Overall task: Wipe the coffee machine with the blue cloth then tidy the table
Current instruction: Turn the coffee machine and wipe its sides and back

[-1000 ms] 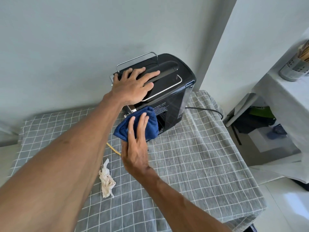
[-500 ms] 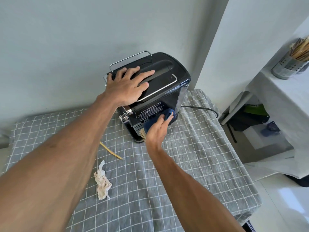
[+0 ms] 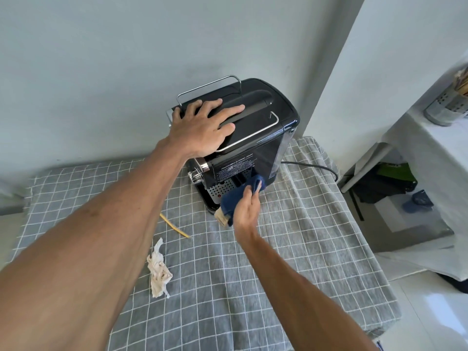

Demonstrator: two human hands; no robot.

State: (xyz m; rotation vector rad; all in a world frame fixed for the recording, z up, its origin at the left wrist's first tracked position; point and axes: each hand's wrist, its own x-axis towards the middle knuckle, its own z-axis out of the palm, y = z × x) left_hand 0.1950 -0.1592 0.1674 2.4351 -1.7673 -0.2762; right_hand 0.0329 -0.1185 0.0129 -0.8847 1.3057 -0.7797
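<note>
A black coffee machine [image 3: 263, 138] with chrome rails stands at the back of the table, close to the wall. My left hand [image 3: 202, 127] lies flat on its top with fingers spread, pressing down. My right hand [image 3: 247, 211] grips the blue cloth [image 3: 236, 198] and holds it against the lower front of the machine, at the perforated drip tray [image 3: 220, 190]. A pale tag hangs from the cloth's lower end. A crumpled white tissue [image 3: 158, 271] and a thin yellow stick [image 3: 174, 225] lie on the tablecloth to the left of my right arm.
A grey checked cloth [image 3: 304, 249] covers the table, hanging over its right edge. The machine's black cable [image 3: 311, 167] runs off to the right. A white wall corner stands right of the machine. Further right, a white counter carries a metal utensil holder [image 3: 448, 107].
My right hand has carried the blue cloth from the machine's left front side down and rightward to its lower front by the drip tray. My left hand has stayed on top.
</note>
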